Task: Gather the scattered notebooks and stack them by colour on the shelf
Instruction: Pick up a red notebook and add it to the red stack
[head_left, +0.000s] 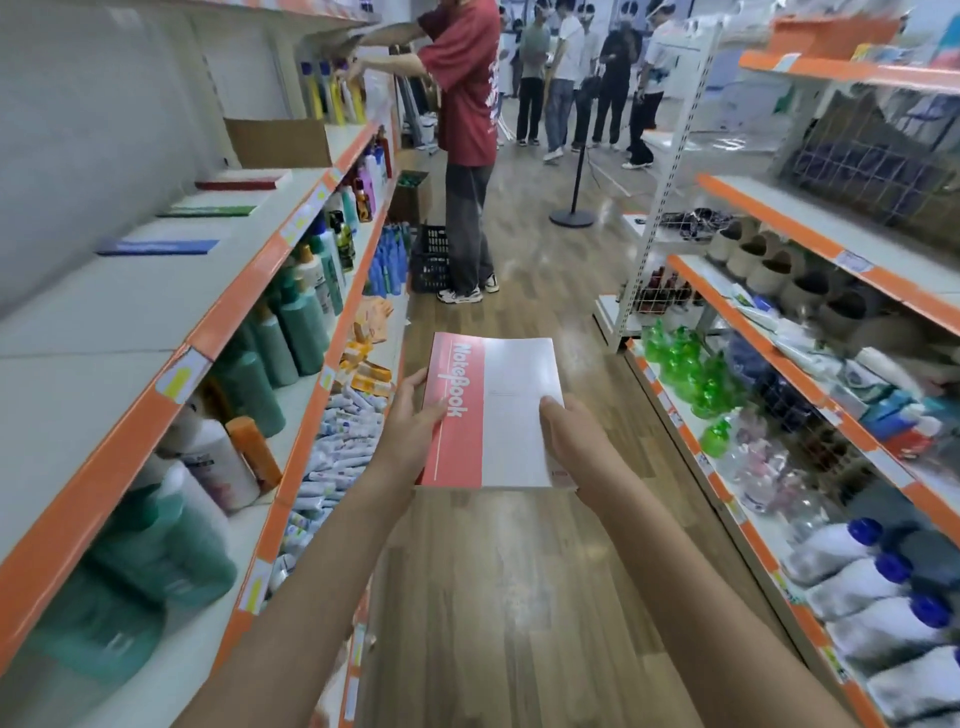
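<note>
I hold a red-and-white notebook (493, 410) flat over the aisle floor, cover up, with "NoteBook" printed on its red band. My left hand (410, 421) grips its left edge, thumb on the cover. My right hand (571, 441) grips its right near corner. On the left shelf (104, 322) lie three separate notebooks: a blue one (158, 247) nearest, a green one (210, 211) beyond it, and a red one (241, 180) farthest.
A cardboard box (278, 143) stands behind the red notebook. Bottles fill the lower left shelves and the right shelves (831, 332). A person in a red shirt (467, 130) stands ahead beside a black crate (430, 260). More people and a post stand (573, 208) are farther on.
</note>
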